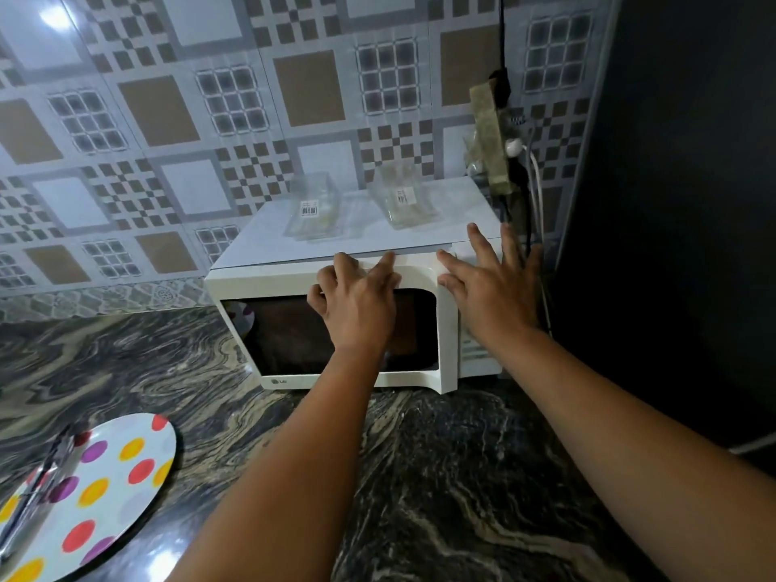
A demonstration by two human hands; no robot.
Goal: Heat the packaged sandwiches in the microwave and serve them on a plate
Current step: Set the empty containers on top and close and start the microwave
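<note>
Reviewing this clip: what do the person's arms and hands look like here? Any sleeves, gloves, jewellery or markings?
Both forearms are bare up to the frame edge, with no sleeve in view. The left hand and right hand wear no gloves, and no rings, watch or bracelets are visible. A small dark mark shows on the left forearm; it is too blurred to identify.

Dim, soft picture; lamp glare on the wall tiles point(54, 18), right side dark, edges bowed.

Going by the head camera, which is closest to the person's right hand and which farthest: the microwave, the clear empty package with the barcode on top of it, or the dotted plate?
From the right hand:
1. White microwave oven: right under the hand, at its top right front edge.
2. Clear plastic package with the barcode label: on top of the microwave, back and to the left.
3. White plate with coloured dots: far left, on the near counter.
</note>
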